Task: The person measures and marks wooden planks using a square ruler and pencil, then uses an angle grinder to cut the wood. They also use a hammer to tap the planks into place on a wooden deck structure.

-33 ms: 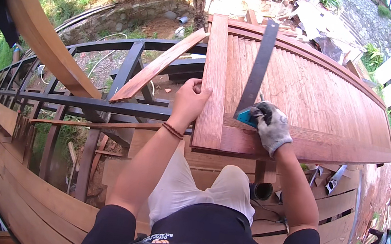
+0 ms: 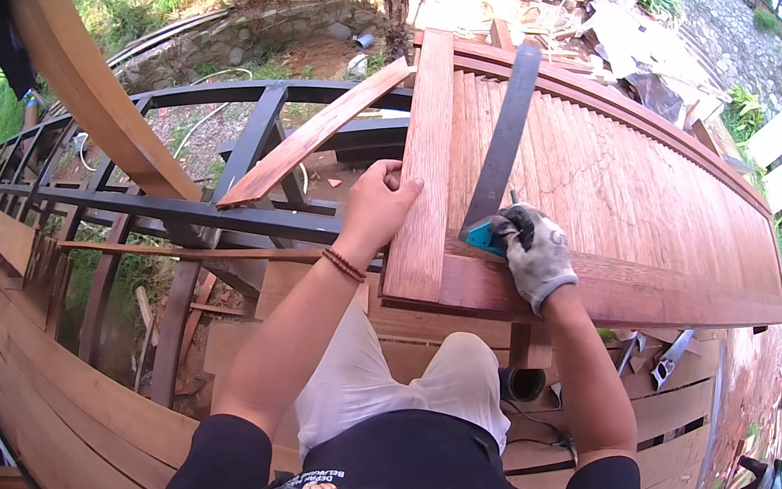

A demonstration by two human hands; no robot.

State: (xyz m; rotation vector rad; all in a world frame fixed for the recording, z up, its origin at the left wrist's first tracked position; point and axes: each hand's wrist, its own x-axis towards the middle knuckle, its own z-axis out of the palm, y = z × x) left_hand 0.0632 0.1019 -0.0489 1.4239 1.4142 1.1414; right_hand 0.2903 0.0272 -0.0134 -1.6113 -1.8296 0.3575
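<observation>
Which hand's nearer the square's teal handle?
Right: gloved right hand is on the teal handle; bare left hand is farther left, at the left edge of the wooden board.

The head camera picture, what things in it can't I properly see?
All in the head view:
- Teal handle of the long, dark, straight-bladed square: partly covered by the grey-white gloved right hand.
- Thin, dark stick tip poking up beside that hand: too small to name.
- Bare left hand: some fingers are hidden by the hand itself.
- Curved, light-brown wooden beam: upper end cut off by the picture's dark round edge.
</observation>
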